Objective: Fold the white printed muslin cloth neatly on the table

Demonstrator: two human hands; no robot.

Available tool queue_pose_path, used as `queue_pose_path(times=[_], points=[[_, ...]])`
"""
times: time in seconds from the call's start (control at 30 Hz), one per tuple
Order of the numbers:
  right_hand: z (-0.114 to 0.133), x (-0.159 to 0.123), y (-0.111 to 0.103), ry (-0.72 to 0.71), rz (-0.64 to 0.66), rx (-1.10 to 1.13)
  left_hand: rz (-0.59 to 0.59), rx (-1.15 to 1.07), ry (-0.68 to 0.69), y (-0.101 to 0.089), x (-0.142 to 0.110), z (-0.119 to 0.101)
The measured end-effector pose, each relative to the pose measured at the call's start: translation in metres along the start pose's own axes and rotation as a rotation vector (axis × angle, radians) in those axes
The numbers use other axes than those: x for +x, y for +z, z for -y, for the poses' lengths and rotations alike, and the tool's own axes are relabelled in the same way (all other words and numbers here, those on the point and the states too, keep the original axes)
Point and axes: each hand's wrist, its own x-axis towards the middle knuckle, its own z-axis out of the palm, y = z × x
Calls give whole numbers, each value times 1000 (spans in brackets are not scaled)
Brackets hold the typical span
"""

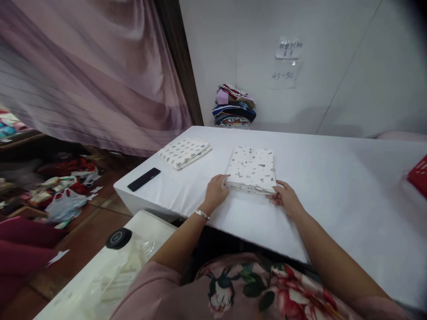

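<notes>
A folded white cloth (251, 166) with small dark prints lies on the white-covered table (333, 186) in front of me. My left hand (216, 190) grips its near left corner, fingers closed on the edge. At the near right corner my right hand (286, 198) holds the layers, the thumb on top and the other fingers low at the side. Several layers show along the near edge. Farther left rests a second folded white cloth (185, 152) with a grey print, touched by neither hand.
A black phone-like slab (144, 179) lies near the table's left edge. Folded fabrics (234, 106) are stacked by the wall. Left of me, a lower white surface (147, 222) bears a round black object (118, 238) and clear plastic. A red item (418, 178) sits far right.
</notes>
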Motion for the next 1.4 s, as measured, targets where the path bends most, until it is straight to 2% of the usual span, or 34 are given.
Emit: queue_pose_path(times=[0.07,0.17,0.33,0.47,0.6,0.73,0.87,1.0,1.1,1.2,1.3,1.4], points=[[0,1,0,-3,1,-5,45,-49,-70,-1,-1,5],[-1,2,-1,-10,15,-15,103,-103,-147,-1,0,2],[-1,4,-1,-7,22,-31,84,-172,-235,7,6,-6],[1,5,0,-19,8,-57,66,-128,-248,14,17,-5],[2,5,6,-43,-34,-148,59,-53,-220,10,29,3],[1,2,15,-50,-33,-268,136,63,-203,1,33,18],[0,0,20,-28,-37,-284,161,171,-54,0,31,31],[2,-1,20,1,-17,-208,110,231,53,6,30,32],[7,-2,20,44,24,-80,41,239,166,10,30,25],[16,-3,19,52,56,9,26,211,275,9,34,20],[21,-4,22,44,43,-11,34,169,254,6,45,19],[18,-4,27,28,31,-89,7,114,100,8,57,22]])
